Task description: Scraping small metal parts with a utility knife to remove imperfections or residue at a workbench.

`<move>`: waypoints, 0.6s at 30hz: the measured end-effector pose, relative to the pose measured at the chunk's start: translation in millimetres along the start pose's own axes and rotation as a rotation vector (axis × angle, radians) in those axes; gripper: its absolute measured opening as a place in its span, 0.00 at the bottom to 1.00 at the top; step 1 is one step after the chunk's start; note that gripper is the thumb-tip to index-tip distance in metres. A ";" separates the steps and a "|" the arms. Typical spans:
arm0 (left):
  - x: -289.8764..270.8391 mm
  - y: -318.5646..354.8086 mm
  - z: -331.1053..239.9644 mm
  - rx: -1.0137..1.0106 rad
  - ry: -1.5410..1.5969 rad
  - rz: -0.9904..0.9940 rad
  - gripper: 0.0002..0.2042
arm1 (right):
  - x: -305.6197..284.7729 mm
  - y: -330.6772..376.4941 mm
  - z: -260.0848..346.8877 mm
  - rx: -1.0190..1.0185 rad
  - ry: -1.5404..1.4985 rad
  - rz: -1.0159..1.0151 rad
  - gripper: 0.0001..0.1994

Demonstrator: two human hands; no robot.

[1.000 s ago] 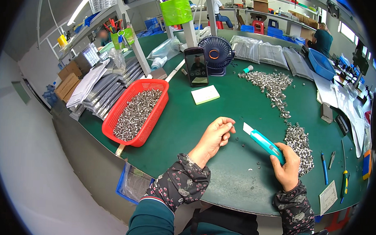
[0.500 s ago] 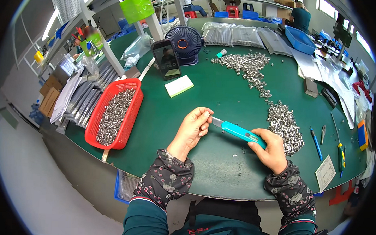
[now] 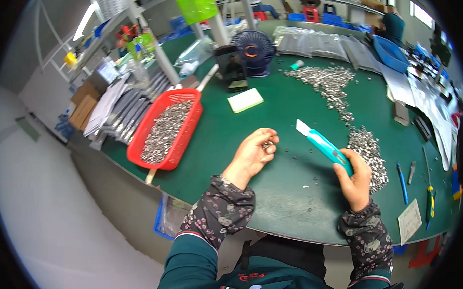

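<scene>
My right hand grips a teal utility knife by its rear end. The knife's bare blade points up and to the left, apart from my other hand. Over the middle of the table, my left hand is closed, its fingers curled around small metal fittings, partly hidden by the fingers. A pile of the same sort of short silvery fittings lies just beyond my right hand. Farther back spreads a looser heap of fittings.
At the left, a red plastic basket holds many fittings. A phone, a fan and a notepad stand or lie behind. To the right are a blue pen, a screwdriver and a paper card. Dark bits dot the green table.
The knife blade has come away from my left fingers, and my right hand has tilted it more upright. My left fingers have curled further inward. The whole view has shifted, too.
</scene>
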State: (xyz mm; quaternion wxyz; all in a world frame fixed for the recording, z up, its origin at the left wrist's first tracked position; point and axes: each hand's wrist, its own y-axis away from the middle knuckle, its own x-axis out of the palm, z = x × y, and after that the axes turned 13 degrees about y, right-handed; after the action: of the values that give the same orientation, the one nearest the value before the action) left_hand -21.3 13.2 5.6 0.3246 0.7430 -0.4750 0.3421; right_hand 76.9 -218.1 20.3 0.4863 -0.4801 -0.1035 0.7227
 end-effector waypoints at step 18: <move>-18.0 66.1 -157.2 0.682 -0.878 -0.315 0.08 | -9.3 -1.2 1.5 -0.037 -0.033 -0.114 0.12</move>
State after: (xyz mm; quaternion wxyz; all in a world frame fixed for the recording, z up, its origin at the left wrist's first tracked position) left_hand -119.8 126.5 88.6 -0.1138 0.9397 -0.3117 0.0830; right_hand 77.1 -224.5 27.3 0.5159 -0.4705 -0.1522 0.6995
